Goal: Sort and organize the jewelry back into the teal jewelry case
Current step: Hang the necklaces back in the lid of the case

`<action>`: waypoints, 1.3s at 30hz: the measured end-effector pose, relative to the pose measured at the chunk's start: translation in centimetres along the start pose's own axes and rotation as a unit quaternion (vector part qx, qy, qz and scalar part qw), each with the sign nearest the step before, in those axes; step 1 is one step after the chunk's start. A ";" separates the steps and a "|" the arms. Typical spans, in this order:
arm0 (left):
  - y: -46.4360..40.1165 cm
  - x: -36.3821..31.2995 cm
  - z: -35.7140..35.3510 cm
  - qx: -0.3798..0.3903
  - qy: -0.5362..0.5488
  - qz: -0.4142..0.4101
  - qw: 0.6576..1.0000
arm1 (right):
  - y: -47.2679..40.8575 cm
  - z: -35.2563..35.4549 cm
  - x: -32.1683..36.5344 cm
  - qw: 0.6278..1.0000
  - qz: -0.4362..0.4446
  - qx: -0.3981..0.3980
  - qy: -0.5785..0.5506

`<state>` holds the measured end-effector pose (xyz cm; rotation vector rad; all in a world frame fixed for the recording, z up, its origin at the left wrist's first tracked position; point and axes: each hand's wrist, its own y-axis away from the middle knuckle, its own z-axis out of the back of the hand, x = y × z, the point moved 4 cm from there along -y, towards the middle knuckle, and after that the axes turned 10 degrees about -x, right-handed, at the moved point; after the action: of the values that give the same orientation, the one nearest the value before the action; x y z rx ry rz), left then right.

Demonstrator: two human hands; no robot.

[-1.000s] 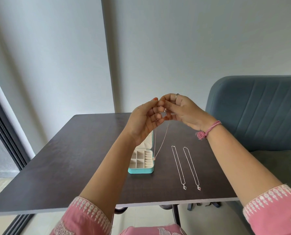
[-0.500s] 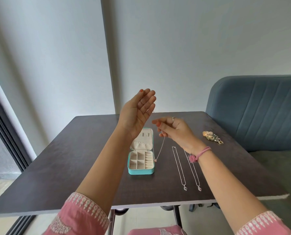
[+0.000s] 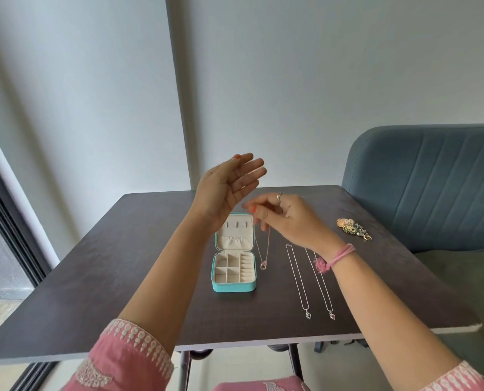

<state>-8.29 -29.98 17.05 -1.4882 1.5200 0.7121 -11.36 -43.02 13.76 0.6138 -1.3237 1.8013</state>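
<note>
The teal jewelry case lies open on the dark table, its cream compartments showing nothing inside. My right hand pinches the top of a rose-gold necklace, which hangs beside the case's right edge with its pendant near the tabletop. My left hand is raised above the case lid, palm up, fingers spread, holding nothing. Two silver pendant necklaces lie straight on the table to the right of the case. A pile of earrings and rings sits at the far right.
A blue-grey upholstered sofa stands against the table's right side. A grey wall is behind the table. A dark window frame runs down the left. The table's near edge is just in front of my pink sleeves.
My hands have parted: the left let go and rose with its palm open, while the right came down toward the table with the rose-gold necklace hanging next to the case.
</note>
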 end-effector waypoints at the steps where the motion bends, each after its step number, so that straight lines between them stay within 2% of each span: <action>1: 0.1 0.1 0.0 0.008 -0.008 0.011 1.000 | -0.3 0.3 0.4 1.000 -0.002 -0.011 0.002; 5: 0.5 0.3 0.0 0.027 -0.041 0.037 0.998 | -1.1 1.6 1.2 0.999 -0.015 -0.039 0.022; 16: 1.2 0.2 -0.8 0.081 -0.159 0.038 0.983 | -1.9 2.7 3.5 0.994 0.008 -0.088 0.063; 20: 1.5 0.2 -0.9 0.083 -0.186 0.039 0.978 | -2.7 3.8 3.4 0.992 -0.024 -0.117 0.028; 26: 1.9 -0.1 -1.1 0.068 -0.092 0.066 0.991 | -2.3 3.4 1.9 0.982 -0.095 -0.134 -0.097; 33: 1.4 -0.3 -1.1 0.060 0.047 0.086 0.993 | 0.1 -0.1 -0.5 0.951 -0.158 -0.085 -0.252; 39: 0.9 -0.9 -0.5 0.025 0.164 0.052 0.985 | 1.8 -2.4 -1.8 0.942 -0.156 -0.081 -0.287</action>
<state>-9.38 -29.84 17.94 -1.5526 1.8606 0.5002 -11.62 -41.61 10.63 1.2438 -1.6193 1.2817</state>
